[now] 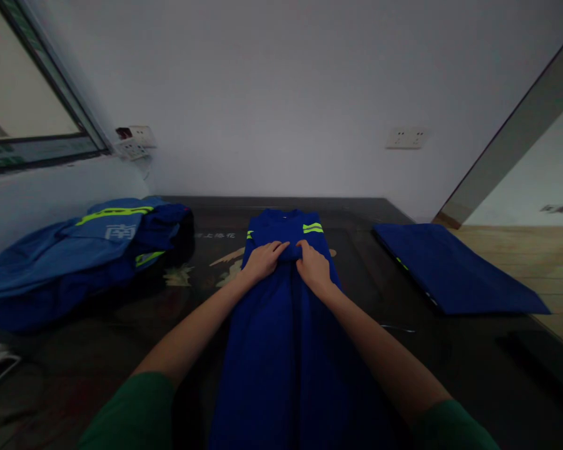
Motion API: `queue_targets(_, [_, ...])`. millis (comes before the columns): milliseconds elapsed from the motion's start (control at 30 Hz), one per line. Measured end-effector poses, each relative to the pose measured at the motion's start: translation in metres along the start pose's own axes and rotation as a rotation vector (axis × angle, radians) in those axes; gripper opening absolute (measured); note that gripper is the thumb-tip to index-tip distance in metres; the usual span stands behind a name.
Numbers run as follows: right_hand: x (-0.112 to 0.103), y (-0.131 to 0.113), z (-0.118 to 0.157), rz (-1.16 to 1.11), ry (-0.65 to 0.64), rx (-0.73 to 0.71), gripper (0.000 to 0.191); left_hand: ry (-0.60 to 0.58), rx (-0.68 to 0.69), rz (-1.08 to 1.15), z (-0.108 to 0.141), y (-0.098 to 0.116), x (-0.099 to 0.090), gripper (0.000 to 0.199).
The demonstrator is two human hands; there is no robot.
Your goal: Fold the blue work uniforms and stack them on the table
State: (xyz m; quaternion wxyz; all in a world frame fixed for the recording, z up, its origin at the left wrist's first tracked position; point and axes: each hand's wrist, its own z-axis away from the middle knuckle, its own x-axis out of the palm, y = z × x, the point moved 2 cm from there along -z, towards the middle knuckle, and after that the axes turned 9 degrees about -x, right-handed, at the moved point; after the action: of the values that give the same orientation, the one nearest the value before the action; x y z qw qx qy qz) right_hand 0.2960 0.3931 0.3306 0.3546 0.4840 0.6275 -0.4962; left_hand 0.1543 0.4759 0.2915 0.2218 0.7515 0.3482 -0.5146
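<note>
A: Where is the blue garment (pixel 263 375), and what does each hand do with it?
B: It lies lengthwise on the dark table (pixel 356 215), collar toward the wall (pixel 272 112), its lower part running toward the person. The left hand (pixel 263 259) and the right hand (pixel 314 267) both have their fingers drawn in on the cloth below the collar, pinching it on either side of the middle.
A: What makes that grip work well?
B: Matched pinches, probably: both hands sit nearly level, so an even pull would spare the cloth a twist. The fingertips are near each other, so the outer edges get less support and could sag or crease.
A: And the layers underneath?
B: How many the fingers catch is hidden. A light hold that takes only the wanted layers seems wise, with the yellow stripes serving as a check for straightness.
A: What lies around?
B: Heaped blue clothing (pixel 98 244) on the left, and a flat blue cloth piece (pixel 450 269) on the right, both apart from the hands.
</note>
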Motion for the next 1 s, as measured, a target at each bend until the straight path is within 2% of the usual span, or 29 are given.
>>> queue_targets(133, [-0.008, -0.005, -0.004, -0.041, 0.008, 0.007, 0.036, 0.05, 0.039, 0.0, 0.001, 0.001, -0.003, 0.064])
queue_targets(333, [0.006, -0.009, -0.006, -0.073, -0.028, -0.021, 0.032, 0.06, 0.073, -0.001, -0.005, -0.011, -0.007, 0.038])
queue_targets(500, [0.019, -0.004, -0.001, -0.124, -0.019, -0.021, 0.034, -0.072, 0.173, -0.009, 0.007, -0.012, -0.002, 0.038])
queue_targets(567, [0.022, -0.004, 0.0, -0.142, -0.014, -0.025, 0.034, -0.084, 0.148, 0.02, 0.015, -0.004, 0.002, 0.041])
queue_targets(633, [0.025, -0.005, 0.0, -0.165, -0.022, -0.028, 0.033, -0.031, 0.074, 0.075, 0.019, 0.006, 0.005, 0.043])
queue_targets(700, [0.025, -0.006, -0.002, -0.189, -0.026, -0.024, 0.033, 0.014, -0.011, 0.122, 0.016, 0.015, 0.006, 0.04])
queue_targets(767, [0.024, -0.005, -0.003, -0.21, -0.019, -0.014, 0.033, -0.01, -0.077, 0.134, 0.011, 0.02, 0.007, 0.034])
queue_targets(900, [0.019, 0.001, -0.002, -0.223, 0.011, 0.005, 0.033, -0.124, -0.144, 0.112, 0.002, 0.012, 0.012, 0.036])
queue_targets(1000, [0.02, 0.007, 0.001, -0.236, 0.011, -0.006, 0.033, -0.14, -0.072, 0.12, 0.005, -0.001, 0.015, 0.043])
